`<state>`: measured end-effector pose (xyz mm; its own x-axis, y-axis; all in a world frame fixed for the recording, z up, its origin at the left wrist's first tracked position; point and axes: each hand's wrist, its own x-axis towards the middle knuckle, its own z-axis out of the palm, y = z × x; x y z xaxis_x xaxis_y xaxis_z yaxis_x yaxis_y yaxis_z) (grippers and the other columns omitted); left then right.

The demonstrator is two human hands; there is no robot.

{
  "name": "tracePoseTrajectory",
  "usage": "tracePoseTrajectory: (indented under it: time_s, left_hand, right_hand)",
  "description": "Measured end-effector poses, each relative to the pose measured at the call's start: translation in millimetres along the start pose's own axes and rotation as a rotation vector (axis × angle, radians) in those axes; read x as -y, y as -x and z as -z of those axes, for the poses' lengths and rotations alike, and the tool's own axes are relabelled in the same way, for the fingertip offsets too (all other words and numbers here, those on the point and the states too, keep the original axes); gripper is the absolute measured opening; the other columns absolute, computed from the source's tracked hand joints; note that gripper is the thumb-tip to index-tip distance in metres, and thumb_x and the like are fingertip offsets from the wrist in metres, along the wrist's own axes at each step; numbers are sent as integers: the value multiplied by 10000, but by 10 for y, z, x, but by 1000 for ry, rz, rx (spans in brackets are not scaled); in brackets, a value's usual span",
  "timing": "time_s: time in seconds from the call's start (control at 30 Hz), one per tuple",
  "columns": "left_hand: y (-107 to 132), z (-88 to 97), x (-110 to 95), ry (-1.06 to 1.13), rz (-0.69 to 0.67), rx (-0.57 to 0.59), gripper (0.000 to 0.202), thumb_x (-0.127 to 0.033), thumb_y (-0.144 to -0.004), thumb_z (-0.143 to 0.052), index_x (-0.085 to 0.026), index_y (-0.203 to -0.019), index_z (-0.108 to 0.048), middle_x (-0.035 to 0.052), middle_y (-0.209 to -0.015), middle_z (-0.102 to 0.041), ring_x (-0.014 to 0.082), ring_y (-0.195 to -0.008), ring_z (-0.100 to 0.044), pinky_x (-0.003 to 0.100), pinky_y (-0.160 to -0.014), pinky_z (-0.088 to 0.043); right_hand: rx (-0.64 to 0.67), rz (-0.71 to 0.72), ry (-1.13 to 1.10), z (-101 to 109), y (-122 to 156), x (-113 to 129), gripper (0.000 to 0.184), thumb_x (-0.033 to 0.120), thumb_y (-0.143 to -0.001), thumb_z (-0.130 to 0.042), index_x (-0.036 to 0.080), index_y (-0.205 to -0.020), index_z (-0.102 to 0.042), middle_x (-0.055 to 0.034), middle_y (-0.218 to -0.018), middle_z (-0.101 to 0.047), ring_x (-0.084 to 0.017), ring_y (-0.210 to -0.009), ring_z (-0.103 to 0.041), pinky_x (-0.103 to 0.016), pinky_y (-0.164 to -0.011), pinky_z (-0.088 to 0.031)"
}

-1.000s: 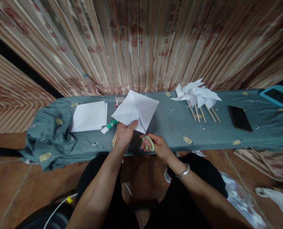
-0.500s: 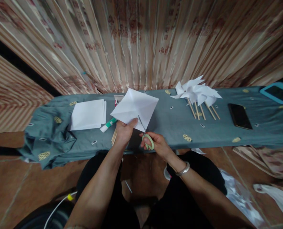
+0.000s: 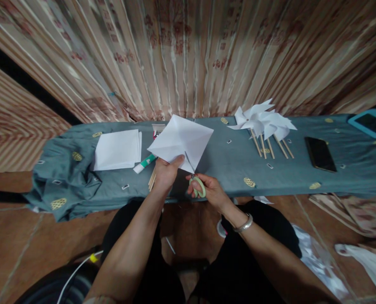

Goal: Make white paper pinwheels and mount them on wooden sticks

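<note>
My left hand (image 3: pixel 165 173) pinches the near corner of a creased white paper square (image 3: pixel 181 140), holding it up over a low bench. My right hand (image 3: pixel 207 191) grips green-handled scissors (image 3: pixel 197 184), whose blades reach into the paper's near corner, right of my left thumb. Both hands hover at the near edge of the bench covered with a grey-blue cloth (image 3: pixel 226 162).
A stack of white paper (image 3: pixel 117 149) and a green-and-white glue stick (image 3: pixel 144 163) lie left; wooden sticks (image 3: pixel 151 179) sit under my left hand. Finished paper pinwheels (image 3: pixel 264 122) on sticks, a black phone (image 3: pixel 320 154) and a tablet (image 3: pixel 370 123) lie right. A curtain hangs behind.
The scissor blades have gone slightly further into the paper's corner. The paper and both hands have barely shifted; the view has moved a little.
</note>
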<state>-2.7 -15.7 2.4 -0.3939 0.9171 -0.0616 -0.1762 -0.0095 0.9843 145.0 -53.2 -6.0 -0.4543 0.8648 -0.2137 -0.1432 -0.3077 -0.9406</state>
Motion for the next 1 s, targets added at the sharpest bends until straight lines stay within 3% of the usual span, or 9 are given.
tracePoseTrajectory:
  time_s: [0.47, 1.0]
  left_hand:
    - [3, -8, 39, 6, -44, 22, 312, -286, -578, -760, -126, -837, -690, 72, -848, -725, 202, -744, -658, 321, -741, -522]
    - [12, -14, 36, -24, -36, 29, 235, -278, -570, -747, -138, -735, -656, 67, -831, -710, 191, -727, -642, 319, -731, -521]
  right_hand:
    - [-38, -21, -5, 10, -4, 9, 523, 596, -613, -782, 164, -887, -675, 11, -643, -669, -74, -523, -555, -211, -513, -434]
    - [-49, -24, -24, 1, -6, 1, 533, 605, -606, -779, 165, -884, -667, 25, -634, -654, -66, -507, -543, -210, -499, -420]
